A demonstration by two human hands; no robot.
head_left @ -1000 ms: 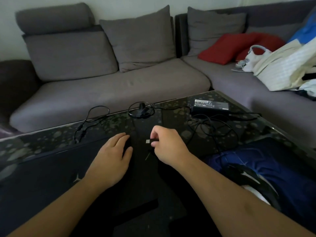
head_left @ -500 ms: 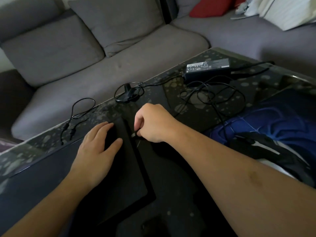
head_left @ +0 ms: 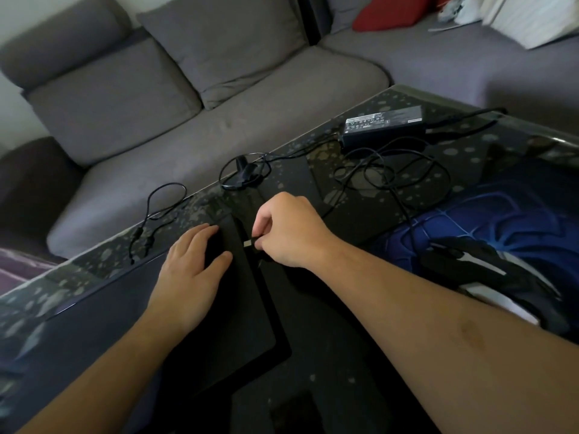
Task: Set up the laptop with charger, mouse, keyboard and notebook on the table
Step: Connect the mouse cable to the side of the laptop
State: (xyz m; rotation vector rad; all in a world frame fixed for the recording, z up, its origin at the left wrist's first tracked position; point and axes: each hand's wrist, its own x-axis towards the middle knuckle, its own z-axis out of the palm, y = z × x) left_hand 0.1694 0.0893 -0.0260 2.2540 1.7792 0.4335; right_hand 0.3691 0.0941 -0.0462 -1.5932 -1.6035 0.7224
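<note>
Sofa-side, the tabletop [head_left: 369,386] is carrying a laptop [head_left: 247,324]; left hand [head_left: 191,270] is lying flat on it, right fingers [head_left: 261,242] pinching a plug [head_left: 248,243] at its 3 o'clock edge.

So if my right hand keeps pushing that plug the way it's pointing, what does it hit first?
Most likely the right side edge of the closed laptop. The right hand pinches the charger plug with its metal tip aimed left, just short of that edge. The left hand lies beyond, flat on the lid. Depth is hard to judge.
</note>
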